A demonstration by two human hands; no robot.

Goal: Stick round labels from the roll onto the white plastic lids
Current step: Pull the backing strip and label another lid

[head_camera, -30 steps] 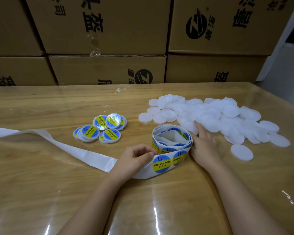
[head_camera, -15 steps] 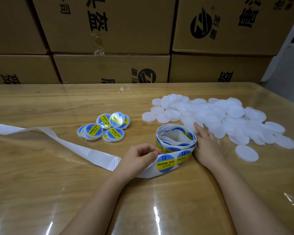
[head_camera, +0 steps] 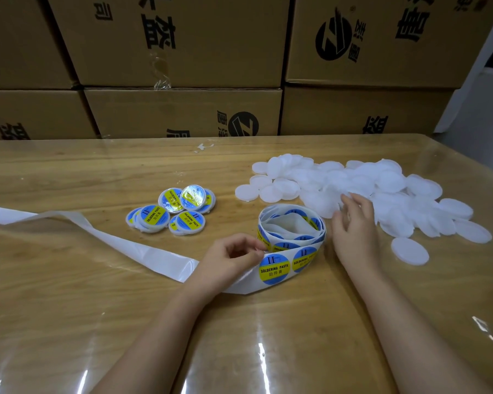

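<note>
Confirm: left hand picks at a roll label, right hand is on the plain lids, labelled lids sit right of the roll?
No. The head view shows the labelled lids left of the roll, not right. The left hand at a label and the right hand on the plain lids are correct.

Beyond my wooden table (head_camera: pixel 69 172), under its glossy clear cover (head_camera: pixel 262 362), printed cardboard boxes (head_camera: pixel 182 38) stand stacked along the far edge.

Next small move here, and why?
Probably peel the front label off with the left hand: its fingers pinch the strip at that label's edge, the label lies flat, and the right hand rests open on the white lids.
</note>
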